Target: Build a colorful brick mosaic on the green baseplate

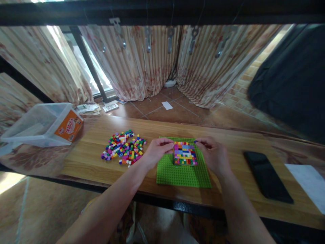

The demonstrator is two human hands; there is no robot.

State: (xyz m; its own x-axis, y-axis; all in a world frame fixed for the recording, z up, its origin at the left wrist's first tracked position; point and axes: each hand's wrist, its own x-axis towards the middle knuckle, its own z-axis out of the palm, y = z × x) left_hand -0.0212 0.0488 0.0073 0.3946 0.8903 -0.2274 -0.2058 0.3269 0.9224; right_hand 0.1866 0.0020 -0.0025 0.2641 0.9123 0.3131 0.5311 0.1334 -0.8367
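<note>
A green studded baseplate (pixel 184 176) lies on the wooden table, bearing a square build of many-coloured toy bricks (pixel 185 154) near its far half. My left hand (pixel 160 149) is at the build's far left corner, thumb and forefinger closed together; whether a brick is between them I cannot make out. Over the plate's far right edge, my right hand (pixel 209 149) pinches a small dark blue or purple brick (pixel 195 142) at its fingertips. Left of the plate, a loose pile of small coloured bricks (pixel 124 149) is spread on the table.
A clear plastic box (pixel 38 135) with an orange label stands at the far left. On the right lie a black phone (pixel 267 177) and a white paper (pixel 306 181). Striped curtains (pixel 132 67) hang beyond the table (pixel 88 152), and a dark beam (pixel 162 13) crosses above.
</note>
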